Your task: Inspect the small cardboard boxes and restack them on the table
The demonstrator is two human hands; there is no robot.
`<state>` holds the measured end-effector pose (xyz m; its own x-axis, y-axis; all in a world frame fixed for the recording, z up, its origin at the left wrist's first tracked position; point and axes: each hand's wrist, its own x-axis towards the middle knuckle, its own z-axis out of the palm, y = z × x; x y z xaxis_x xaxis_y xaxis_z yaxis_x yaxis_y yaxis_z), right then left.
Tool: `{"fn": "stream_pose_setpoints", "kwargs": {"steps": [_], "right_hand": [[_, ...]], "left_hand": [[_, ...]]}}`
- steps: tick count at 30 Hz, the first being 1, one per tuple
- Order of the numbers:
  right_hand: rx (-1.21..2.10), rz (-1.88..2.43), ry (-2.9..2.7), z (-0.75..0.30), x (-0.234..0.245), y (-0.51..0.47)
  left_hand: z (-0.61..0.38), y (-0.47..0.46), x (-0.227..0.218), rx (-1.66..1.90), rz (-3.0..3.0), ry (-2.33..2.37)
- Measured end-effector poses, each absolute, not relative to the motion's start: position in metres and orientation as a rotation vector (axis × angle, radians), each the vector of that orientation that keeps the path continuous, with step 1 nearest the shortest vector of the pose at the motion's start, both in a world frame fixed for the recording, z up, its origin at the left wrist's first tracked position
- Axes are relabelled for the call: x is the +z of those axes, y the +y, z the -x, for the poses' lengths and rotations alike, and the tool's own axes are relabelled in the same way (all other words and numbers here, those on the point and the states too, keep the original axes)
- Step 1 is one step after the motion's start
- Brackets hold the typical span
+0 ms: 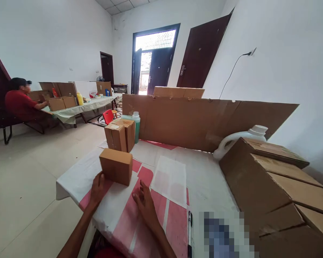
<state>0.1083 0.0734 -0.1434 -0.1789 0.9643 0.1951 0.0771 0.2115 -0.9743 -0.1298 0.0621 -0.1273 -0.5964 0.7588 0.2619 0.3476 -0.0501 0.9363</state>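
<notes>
A brown cardboard box (115, 166) stands on the table, on the red and white cover. My left hand (97, 188) is at its lower left edge, fingers stretched out; whether the fingertips touch the cardboard I cannot tell. To the right of the box, and apart from it, my right hand (145, 204) is above the cover with its fingers spread and nothing in them. Behind the box, two more small cardboard boxes (116, 138) stand side by side. A bottle of green liquid (136, 127) is next to them.
A tall cardboard panel (177, 120) borders the table's back. On the right are a large opened carton (258, 190) and a white jug (254, 132). A white sheet (170, 179) and a pen (190, 229) lie on the table. Another person (21, 102) sits at a far table.
</notes>
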Motion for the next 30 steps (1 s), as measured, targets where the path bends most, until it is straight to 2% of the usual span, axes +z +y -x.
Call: {"fn": "stream_pose_setpoints", "kwargs": {"steps": [5,10,17,27,30], "right_hand": [[1.046,1.056,-1.420,-0.121,-0.148,0.104],[0.931,1.239,-1.345,-0.186,-0.140,0.081],[0.923,1.307,-1.194,-0.227,-0.114,0.045],[1.091,1.238,-0.959,-0.237,-0.130,0.046],[1.044,1.250,-0.974,-0.246,-0.130,0.046]], "left_hand": [[0.067,0.051,-0.142,1.456,-1.345,1.783],[0.021,0.038,-0.136,1.336,-1.495,1.633],[-0.007,0.014,-0.114,1.271,-1.744,1.494],[-0.015,0.005,-0.084,1.204,-2.168,1.410],[-0.024,0.005,-0.070,1.198,-2.278,1.421]]}}
